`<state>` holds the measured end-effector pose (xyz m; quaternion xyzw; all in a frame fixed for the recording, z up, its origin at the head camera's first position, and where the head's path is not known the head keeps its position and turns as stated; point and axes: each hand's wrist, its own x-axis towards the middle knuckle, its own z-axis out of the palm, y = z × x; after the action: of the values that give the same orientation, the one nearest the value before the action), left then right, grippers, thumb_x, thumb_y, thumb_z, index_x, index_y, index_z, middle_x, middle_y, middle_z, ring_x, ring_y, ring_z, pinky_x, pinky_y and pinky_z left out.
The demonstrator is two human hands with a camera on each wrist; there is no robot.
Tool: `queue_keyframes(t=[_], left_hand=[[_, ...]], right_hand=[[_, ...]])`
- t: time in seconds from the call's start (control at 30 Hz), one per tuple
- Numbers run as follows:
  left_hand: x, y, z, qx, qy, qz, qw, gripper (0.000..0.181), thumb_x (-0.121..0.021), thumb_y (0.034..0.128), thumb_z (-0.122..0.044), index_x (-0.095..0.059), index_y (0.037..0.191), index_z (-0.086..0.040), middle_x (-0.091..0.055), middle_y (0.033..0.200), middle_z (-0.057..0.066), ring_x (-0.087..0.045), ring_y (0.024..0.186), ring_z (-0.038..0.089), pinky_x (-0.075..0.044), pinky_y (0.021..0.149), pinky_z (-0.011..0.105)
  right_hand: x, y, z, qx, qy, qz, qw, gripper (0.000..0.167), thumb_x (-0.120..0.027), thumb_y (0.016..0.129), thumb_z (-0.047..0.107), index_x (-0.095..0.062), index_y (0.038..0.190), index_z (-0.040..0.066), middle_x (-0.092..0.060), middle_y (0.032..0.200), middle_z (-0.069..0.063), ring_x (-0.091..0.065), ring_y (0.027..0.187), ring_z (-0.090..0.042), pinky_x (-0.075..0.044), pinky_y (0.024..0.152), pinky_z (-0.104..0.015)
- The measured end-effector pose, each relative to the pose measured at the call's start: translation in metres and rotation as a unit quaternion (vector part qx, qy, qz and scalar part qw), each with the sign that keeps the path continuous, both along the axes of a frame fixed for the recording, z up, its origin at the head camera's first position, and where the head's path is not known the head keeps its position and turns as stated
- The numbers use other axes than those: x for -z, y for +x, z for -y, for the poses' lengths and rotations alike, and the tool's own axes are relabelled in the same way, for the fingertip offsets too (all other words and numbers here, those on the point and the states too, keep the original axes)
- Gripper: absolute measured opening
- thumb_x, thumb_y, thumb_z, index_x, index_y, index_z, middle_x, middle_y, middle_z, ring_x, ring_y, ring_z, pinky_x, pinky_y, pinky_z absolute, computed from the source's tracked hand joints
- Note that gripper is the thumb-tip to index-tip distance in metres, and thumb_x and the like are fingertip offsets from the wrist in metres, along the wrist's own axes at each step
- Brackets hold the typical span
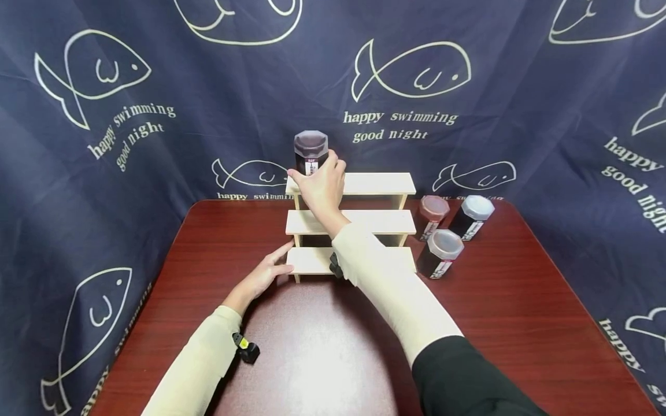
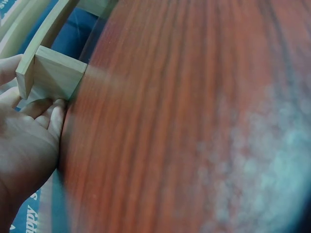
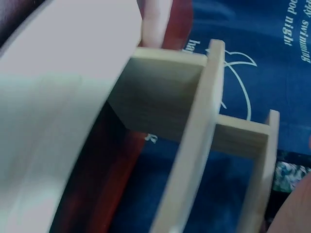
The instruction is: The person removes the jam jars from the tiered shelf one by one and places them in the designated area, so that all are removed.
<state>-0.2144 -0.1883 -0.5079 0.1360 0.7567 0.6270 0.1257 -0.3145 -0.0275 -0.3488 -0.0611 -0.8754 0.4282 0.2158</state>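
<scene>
A three-tier wooden display stand [image 1: 377,221] stands on the table. At the left end of its top tier, my right hand [image 1: 324,184] grips a dark jar [image 1: 310,151] with a purplish octagonal lid and a white label. Whether the jar's base touches the board is hidden behind the hand. My left hand [image 1: 267,271] holds the left end of the bottom tier. In the left wrist view, the fingers [image 2: 56,119] of that hand lie against the stand's leg [image 2: 58,73], under the board. Only a blurred edge of the right hand [image 3: 294,211] shows in the right wrist view.
Right of the stand are three more jars: one with a reddish lid [image 1: 434,207], one with a pale blue lid [image 1: 477,207] and one with a greyish lid [image 1: 445,244]. A dark blue fish-patterned cloth [image 1: 291,86] hangs behind the reddish-brown table [image 1: 499,323].
</scene>
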Motion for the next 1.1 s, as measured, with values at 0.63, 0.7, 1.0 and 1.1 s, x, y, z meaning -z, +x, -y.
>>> queue_keyframes(t=[0.63,0.7,1.0,1.1], left_hand=[[0.000,-0.001,0.002,0.011,0.011,0.008,0.9999,0.074,-0.058,0.0931,-0.001,-0.023,0.158,0.002,-0.027,0.161,0.022,-0.030,0.141,0.035,-0.022,0.116,0.050],[0.001,-0.001,0.002,0.007,0.011,0.009,0.9999,0.074,-0.058,0.0930,-0.001,-0.023,0.158,0.001,-0.027,0.161,0.022,-0.031,0.141,0.034,-0.022,0.117,0.049],[-0.001,-0.003,0.000,0.011,0.014,0.015,0.9997,0.074,-0.057,0.0942,0.000,-0.021,0.159,0.002,-0.026,0.161,0.024,-0.031,0.141,0.034,-0.022,0.117,0.048],[0.000,-0.001,0.002,0.008,0.009,0.016,0.9998,0.074,-0.058,0.0937,0.000,-0.022,0.159,0.001,-0.028,0.160,0.024,-0.033,0.139,0.035,-0.024,0.116,0.048]], right_hand=[[0.002,-0.004,-0.001,0.003,0.019,-0.004,0.9998,0.094,-0.087,0.070,0.055,-0.044,0.141,0.011,-0.050,0.128,-0.009,-0.054,0.116,-0.027,-0.047,0.093,-0.038],[0.001,-0.005,-0.004,-0.005,0.018,-0.007,0.9998,0.094,-0.088,0.069,0.055,-0.045,0.140,0.011,-0.051,0.127,-0.008,-0.055,0.115,-0.026,-0.047,0.093,-0.038],[0.000,0.001,-0.043,-0.036,-0.020,-0.021,0.9989,0.092,-0.088,0.069,0.052,-0.047,0.138,0.007,-0.054,0.126,-0.008,-0.056,0.114,-0.025,-0.047,0.095,-0.037],[0.002,0.013,-0.064,-0.056,-0.023,-0.025,0.9979,0.091,-0.089,0.068,0.049,-0.049,0.136,0.006,-0.055,0.125,-0.008,-0.055,0.114,-0.025,-0.046,0.097,-0.038]])
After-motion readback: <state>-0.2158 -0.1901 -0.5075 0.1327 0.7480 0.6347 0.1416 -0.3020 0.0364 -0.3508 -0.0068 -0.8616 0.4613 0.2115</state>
